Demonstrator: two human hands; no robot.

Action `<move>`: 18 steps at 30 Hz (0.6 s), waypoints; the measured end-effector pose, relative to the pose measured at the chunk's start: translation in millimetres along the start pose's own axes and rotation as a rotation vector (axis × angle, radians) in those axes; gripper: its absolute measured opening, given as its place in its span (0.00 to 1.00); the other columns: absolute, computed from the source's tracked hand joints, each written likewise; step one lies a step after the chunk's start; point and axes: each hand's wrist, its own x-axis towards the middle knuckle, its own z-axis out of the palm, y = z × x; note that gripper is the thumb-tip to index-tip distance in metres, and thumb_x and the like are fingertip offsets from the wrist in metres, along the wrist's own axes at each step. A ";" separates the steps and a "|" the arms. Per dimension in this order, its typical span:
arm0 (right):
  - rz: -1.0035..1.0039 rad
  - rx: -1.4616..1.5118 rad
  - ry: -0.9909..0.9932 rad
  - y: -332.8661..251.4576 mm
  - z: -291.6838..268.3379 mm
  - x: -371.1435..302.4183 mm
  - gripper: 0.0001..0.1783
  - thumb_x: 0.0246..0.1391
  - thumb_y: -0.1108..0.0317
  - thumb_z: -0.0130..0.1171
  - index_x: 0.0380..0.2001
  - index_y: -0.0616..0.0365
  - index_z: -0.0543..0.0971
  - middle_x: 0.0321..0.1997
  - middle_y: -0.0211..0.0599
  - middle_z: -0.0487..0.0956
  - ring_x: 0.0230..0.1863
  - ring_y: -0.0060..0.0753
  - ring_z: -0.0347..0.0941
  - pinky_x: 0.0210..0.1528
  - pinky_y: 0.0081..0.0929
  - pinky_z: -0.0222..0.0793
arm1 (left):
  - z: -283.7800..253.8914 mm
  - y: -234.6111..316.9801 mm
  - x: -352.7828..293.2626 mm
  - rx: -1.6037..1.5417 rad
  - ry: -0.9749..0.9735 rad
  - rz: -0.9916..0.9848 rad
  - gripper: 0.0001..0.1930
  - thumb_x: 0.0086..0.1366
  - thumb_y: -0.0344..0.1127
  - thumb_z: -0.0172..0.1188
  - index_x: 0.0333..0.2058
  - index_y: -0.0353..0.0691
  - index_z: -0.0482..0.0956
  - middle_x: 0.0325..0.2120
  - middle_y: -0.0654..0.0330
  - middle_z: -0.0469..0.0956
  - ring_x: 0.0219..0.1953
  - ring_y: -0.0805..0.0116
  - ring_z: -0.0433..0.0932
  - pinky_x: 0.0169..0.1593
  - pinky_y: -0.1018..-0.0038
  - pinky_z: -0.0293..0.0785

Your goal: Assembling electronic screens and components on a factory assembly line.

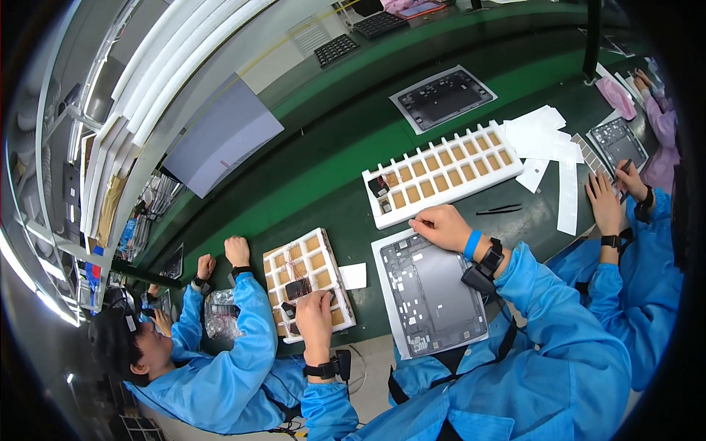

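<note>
Blue sleeves fill the lower edge of the frame, and from them both forearms reach up onto the green bench [323, 184]. Lower centre, the left hand [315, 307] rests with fingers curled on a small white compartment tray [273, 270], pinching what looks like a small dark part with thin wires, though the grip is too small to be sure of. Just right of it lies a dark grey tablet back panel [432, 294] on its white sheet, long axis running from the bottom of the frame upward, tilted slightly left. The right hand [440, 224] sits loosely closed at the panel's upper edge, fingertips touching it, apparently empty. Beyond, mid-frame, a long white tray [441, 173] slants up to the right, most pockets bare brown, only its left end holding parts. Judging by that, fitting has barely begun and the panel looks mostly unpopulated. Black tweezers [500, 210] lie right of it; another panel [443, 97] sits farther up.
</note>
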 end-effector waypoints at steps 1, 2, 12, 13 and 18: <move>0.030 0.012 0.000 -1.9 -1.3 0.6 0.17 0.59 0.60 0.61 0.22 0.61 0.79 0.22 0.47 0.78 0.24 0.51 0.76 0.30 0.40 0.71 | 0.9 -0.2 -0.4 0.008 0.023 0.043 0.06 0.60 0.30 0.66 0.35 0.34 0.84 0.29 0.50 0.81 0.35 0.48 0.78 0.41 0.58 0.74; 0.060 0.025 -0.001 -3.6 -2.2 1.3 0.17 0.60 0.60 0.61 0.22 0.61 0.79 0.22 0.47 0.78 0.24 0.51 0.76 0.30 0.40 0.71 | 0.4 0.3 -0.7 0.003 0.028 0.042 0.06 0.60 0.30 0.66 0.35 0.34 0.84 0.29 0.50 0.81 0.35 0.48 0.78 0.41 0.58 0.74; 0.141 -0.004 -0.012 -2.4 -2.2 -0.2 0.19 0.61 0.58 0.61 0.22 0.63 0.79 0.19 0.46 0.76 0.20 0.45 0.72 0.27 0.35 0.68 | -14.2 3.7 9.7 0.198 -0.107 0.263 0.09 0.58 0.34 0.68 0.35 0.37 0.84 0.29 0.54 0.78 0.36 0.52 0.78 0.41 0.60 0.77; 0.156 -0.005 -0.013 -0.6 -1.4 -0.7 0.19 0.61 0.58 0.61 0.22 0.63 0.80 0.18 0.46 0.75 0.20 0.44 0.71 0.27 0.35 0.67 | -15.1 2.7 8.8 0.197 -0.119 0.265 0.08 0.58 0.34 0.67 0.35 0.37 0.84 0.29 0.54 0.78 0.36 0.53 0.78 0.40 0.60 0.77; 0.167 -0.010 -0.006 1.1 1.7 0.5 0.19 0.61 0.58 0.61 0.23 0.63 0.81 0.18 0.46 0.74 0.19 0.42 0.69 0.26 0.36 0.66 | -10.1 -4.0 -0.6 0.112 -0.046 0.233 0.07 0.61 0.32 0.65 0.35 0.36 0.83 0.31 0.53 0.80 0.37 0.51 0.78 0.41 0.59 0.77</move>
